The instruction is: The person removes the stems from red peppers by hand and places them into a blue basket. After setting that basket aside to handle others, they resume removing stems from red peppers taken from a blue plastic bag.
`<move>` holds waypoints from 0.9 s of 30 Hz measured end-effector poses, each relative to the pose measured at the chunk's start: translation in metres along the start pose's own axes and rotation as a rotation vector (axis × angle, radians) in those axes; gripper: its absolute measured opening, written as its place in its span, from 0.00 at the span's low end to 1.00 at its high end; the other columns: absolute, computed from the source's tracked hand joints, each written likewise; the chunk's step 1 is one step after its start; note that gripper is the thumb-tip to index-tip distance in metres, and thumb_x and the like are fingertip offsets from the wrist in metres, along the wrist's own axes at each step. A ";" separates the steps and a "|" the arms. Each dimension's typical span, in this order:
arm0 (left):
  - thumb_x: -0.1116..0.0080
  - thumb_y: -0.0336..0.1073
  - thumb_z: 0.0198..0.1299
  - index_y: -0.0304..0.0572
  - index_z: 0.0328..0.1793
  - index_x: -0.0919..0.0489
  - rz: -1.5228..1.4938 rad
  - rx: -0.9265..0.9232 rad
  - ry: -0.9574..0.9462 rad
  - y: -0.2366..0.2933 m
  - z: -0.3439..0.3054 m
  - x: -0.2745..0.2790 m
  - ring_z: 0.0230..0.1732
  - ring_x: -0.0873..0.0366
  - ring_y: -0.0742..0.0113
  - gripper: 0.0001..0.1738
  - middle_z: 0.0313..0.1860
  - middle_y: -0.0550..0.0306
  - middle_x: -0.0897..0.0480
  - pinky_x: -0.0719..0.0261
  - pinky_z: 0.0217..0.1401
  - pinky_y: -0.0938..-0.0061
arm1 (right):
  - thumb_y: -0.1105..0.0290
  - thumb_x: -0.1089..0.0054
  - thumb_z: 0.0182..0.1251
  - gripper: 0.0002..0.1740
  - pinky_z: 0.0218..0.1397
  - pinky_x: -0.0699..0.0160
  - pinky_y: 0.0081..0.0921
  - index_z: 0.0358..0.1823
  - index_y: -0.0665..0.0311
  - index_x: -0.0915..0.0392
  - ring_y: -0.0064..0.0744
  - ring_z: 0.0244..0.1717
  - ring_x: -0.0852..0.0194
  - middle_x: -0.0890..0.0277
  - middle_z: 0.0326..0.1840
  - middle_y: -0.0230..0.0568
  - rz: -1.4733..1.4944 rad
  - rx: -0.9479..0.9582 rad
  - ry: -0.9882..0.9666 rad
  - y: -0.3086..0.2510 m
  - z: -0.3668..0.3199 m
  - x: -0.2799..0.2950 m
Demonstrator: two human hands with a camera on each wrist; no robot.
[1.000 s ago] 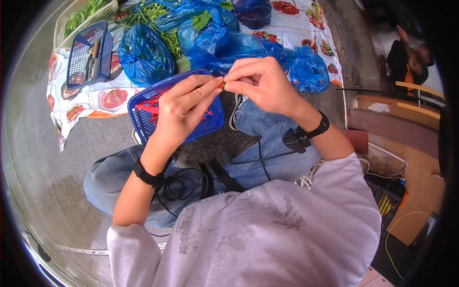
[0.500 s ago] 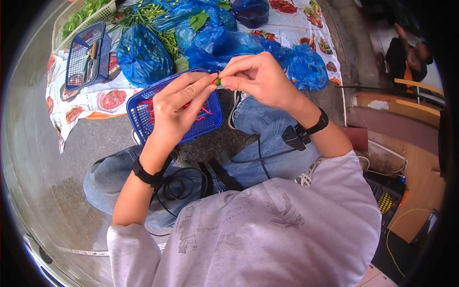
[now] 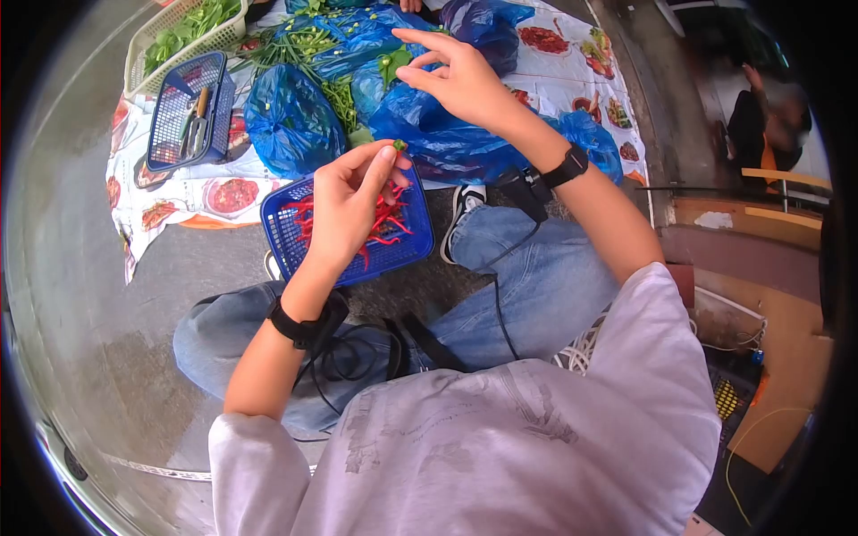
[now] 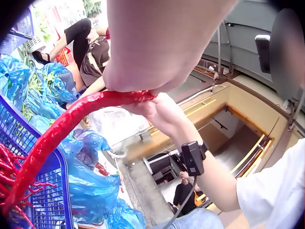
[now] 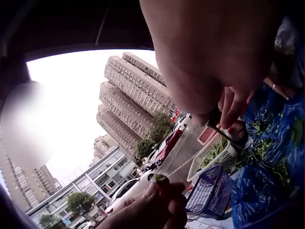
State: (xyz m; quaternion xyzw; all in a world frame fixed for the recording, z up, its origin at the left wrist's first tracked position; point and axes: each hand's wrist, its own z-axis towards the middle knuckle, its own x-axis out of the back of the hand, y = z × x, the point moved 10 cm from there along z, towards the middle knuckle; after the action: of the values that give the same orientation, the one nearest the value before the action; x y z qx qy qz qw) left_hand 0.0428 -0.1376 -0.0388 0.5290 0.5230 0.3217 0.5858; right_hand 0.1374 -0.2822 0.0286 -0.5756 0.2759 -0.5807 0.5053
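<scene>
My left hand [image 3: 349, 201] pinches a long red chili pepper by its upper end, over a blue basket [image 3: 382, 268]. The chili's green cap [image 3: 399, 145] shows above the fingertips in the head view. In the left wrist view the curved chili [image 4: 71, 113] reaches down across the basket. Several red chilies [image 3: 386, 230] lie in that basket. Out over the blue plastic bags [image 3: 429, 147], my right hand [image 3: 460, 82] is raised, its fingers fairly straight and thumb apart. A thin dark strip shows by its fingers in the right wrist view.
A smaller blue basket [image 3: 165, 159] holding knife-like tools stands at the left beside a cream basket [image 3: 138, 67] of greens. Cut green stems [image 3: 304, 40] lie among the bags on a printed cloth [image 3: 183, 201]. Another person's hand [image 3: 411, 4] is at the far edge.
My right hand has left the chili's green end and moved forward and right over the bags, its fingers opening. My left hand has turned and keeps hold of the chili.
</scene>
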 end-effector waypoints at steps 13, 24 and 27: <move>0.41 0.35 0.73 0.31 0.55 0.15 0.033 0.108 -0.060 -0.018 -0.002 0.002 0.32 0.20 0.80 0.14 0.33 0.60 0.13 0.25 0.33 0.81 | 0.76 0.32 0.67 0.08 0.35 0.20 0.22 0.45 0.70 0.13 0.24 0.31 0.18 0.16 0.36 0.41 -0.171 0.038 -0.270 -0.025 -0.071 -0.042; 0.39 0.34 0.72 0.28 0.56 0.15 0.166 0.073 -0.032 -0.008 -0.004 0.003 0.33 0.19 0.79 0.15 0.35 0.58 0.12 0.23 0.33 0.81 | 0.79 0.37 0.67 0.07 0.38 0.17 0.31 0.43 0.74 0.16 0.41 0.35 0.15 0.15 0.37 0.49 -0.203 0.188 -0.113 -0.034 -0.082 -0.040; 0.39 0.34 0.73 0.30 0.56 0.14 0.183 0.042 -0.031 -0.006 -0.005 0.003 0.32 0.20 0.80 0.14 0.35 0.59 0.12 0.24 0.33 0.83 | 0.79 0.37 0.68 0.06 0.37 0.17 0.30 0.43 0.74 0.16 0.39 0.34 0.15 0.16 0.38 0.49 -0.166 0.165 -0.079 -0.030 -0.084 -0.040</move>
State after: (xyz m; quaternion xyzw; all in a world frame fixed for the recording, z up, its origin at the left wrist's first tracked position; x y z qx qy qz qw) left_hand 0.0378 -0.1345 -0.0449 0.5917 0.4701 0.3543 0.5508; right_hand 0.0433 -0.2583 0.0243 -0.5753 0.1582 -0.6181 0.5118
